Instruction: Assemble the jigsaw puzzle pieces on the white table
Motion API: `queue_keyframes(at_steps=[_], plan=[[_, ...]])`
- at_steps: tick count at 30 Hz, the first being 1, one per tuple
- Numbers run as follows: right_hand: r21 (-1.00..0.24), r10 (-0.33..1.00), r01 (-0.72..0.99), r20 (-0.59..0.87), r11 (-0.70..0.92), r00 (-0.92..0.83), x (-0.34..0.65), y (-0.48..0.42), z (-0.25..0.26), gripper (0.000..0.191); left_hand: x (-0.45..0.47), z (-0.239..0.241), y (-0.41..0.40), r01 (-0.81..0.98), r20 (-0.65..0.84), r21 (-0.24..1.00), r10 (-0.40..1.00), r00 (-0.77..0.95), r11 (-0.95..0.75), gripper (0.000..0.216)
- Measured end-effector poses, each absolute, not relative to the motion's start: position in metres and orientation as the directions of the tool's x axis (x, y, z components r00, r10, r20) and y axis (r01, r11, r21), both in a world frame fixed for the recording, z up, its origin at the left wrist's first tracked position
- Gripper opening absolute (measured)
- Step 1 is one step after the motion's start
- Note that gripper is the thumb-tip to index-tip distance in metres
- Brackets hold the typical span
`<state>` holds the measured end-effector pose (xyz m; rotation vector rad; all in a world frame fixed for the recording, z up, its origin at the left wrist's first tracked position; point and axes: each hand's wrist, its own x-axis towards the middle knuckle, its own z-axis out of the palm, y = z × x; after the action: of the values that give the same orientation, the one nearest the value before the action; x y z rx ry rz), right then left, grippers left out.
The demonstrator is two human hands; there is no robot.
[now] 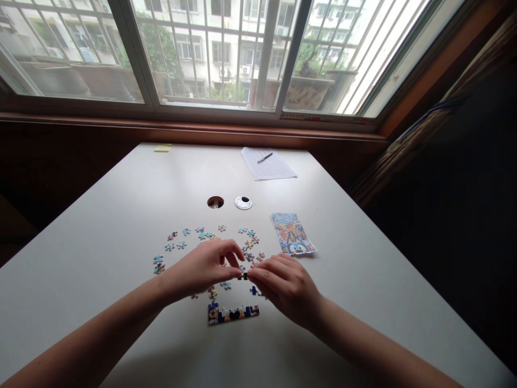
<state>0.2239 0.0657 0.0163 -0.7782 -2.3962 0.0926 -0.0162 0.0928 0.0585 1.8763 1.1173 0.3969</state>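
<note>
A small dark puzzle piece point(243, 276) is pinched between the fingertips of the left hand point(204, 268) and right hand point(283, 284), just above the white table point(121, 226). Loose pieces point(177, 242) are scattered in an arc around both hands (approx. a ring). An assembled strip point(233, 313) lies just below, w/ a picture card point(293, 234) at right. Paper & pen point(266, 161) sit far back.
</note>
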Motion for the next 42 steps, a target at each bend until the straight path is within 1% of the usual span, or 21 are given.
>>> queue_keyframes(at_steps=[2, 4, 5, 7, 8, 10, 13, 15, 19, 22, 25, 28, 33, 37, 42], plan=[[-0.224, 0.552, 0.519, 0.520, 0.825, -0.652, 0.221, 0.069, 0.017, 0.011, -0.022, 0.056, 0.097, 0.580, -0.045, 0.739, 0.834, 0.550, -0.342, 0.021], [-0.200, 0.550, 0.529, 0.503, 0.825, -0.667, 0.216, 0.072, 0.017, 0.011, -0.031, 0.054, 0.103, 0.644, 0.097, 0.578, 0.826, 0.555, -0.501, 0.017], [-0.185, 0.550, 0.537, 0.493, 0.823, -0.674, 0.213, 0.073, 0.017, 0.012, -0.037, 0.053, 0.106, 0.683, 0.142, 0.494, 0.825, 0.547, -0.538, 0.016], [-0.166, 0.556, 0.552, 0.476, 0.817, -0.681, 0.207, 0.075, 0.016, 0.015, -0.047, 0.052, 0.112, 0.727, 0.201, 0.343, 0.802, 0.562, -0.595, 0.015], [-0.163, 0.564, 0.560, 0.463, 0.813, -0.684, 0.204, 0.075, 0.015, 0.016, -0.051, 0.052, 0.114, 0.721, 0.215, 0.285, 0.775, 0.594, -0.631, 0.017], [-0.157, 0.578, 0.575, 0.442, 0.803, -0.686, 0.200, 0.075, 0.012, 0.017, -0.057, 0.053, 0.118, 0.648, 0.190, 0.211, 0.681, 0.707, -0.732, 0.020], [-0.144, 0.595, 0.595, 0.410, 0.791, -0.691, 0.198, 0.074, 0.007, 0.015, -0.061, 0.053, 0.120, 0.515, 0.135, 0.196, 0.543, 0.829, -0.835, 0.027], [-0.136, 0.598, 0.599, 0.395, 0.789, -0.698, 0.197, 0.074, 0.004, 0.014, -0.061, 0.052, 0.119, 0.471, 0.125, 0.207, 0.501, 0.856, -0.857, 0.033], [-0.115, 0.594, 0.603, 0.387, 0.790, -0.705, 0.197, 0.074, 0.002, 0.015, -0.057, 0.049, 0.116, 0.425, 0.130, 0.226, 0.459, 0.879, -0.877, 0.047], [-0.097, 0.583, 0.598, 0.387, 0.796, -0.714, 0.196, 0.074, 0.001, 0.014, -0.055, 0.046, 0.114, 0.418, 0.124, 0.233, 0.454, 0.882, -0.878, 0.058], [-0.085, 0.574, 0.591, 0.384, 0.802, -0.723, 0.197, 0.074, 0.001, 0.011, -0.053, 0.043, 0.113, 0.408, 0.133, 0.244, 0.447, 0.885, -0.880, 0.064], [-0.053, 0.571, 0.596, 0.361, 0.802, -0.737, 0.197, 0.074, 0.001, 0.008, -0.053, 0.039, 0.113, 0.398, 0.138, 0.244, 0.438, 0.888, -0.884, 0.065], [0.000, 0.570, 0.607, 0.344, 0.795, -0.746, 0.198, 0.074, 0.004, 0.009, -0.054, 0.030, 0.115, 0.385, 0.121, 0.184, 0.410, 0.904, -0.904, 0.054], [0.031, 0.573, 0.618, 0.341, 0.785, -0.745, 0.199, 0.074, 0.008, 0.011, -0.053, 0.025, 0.118, 0.356, 0.163, 0.162, 0.380, 0.910, -0.921, 0.061], [0.028, 0.585, 0.638, 0.368, 0.770, -0.723, 0.201, 0.075, 0.008, 0.014, -0.053, 0.024, 0.118, 0.348, 0.184, 0.125, 0.367, 0.912, -0.929, 0.062]])
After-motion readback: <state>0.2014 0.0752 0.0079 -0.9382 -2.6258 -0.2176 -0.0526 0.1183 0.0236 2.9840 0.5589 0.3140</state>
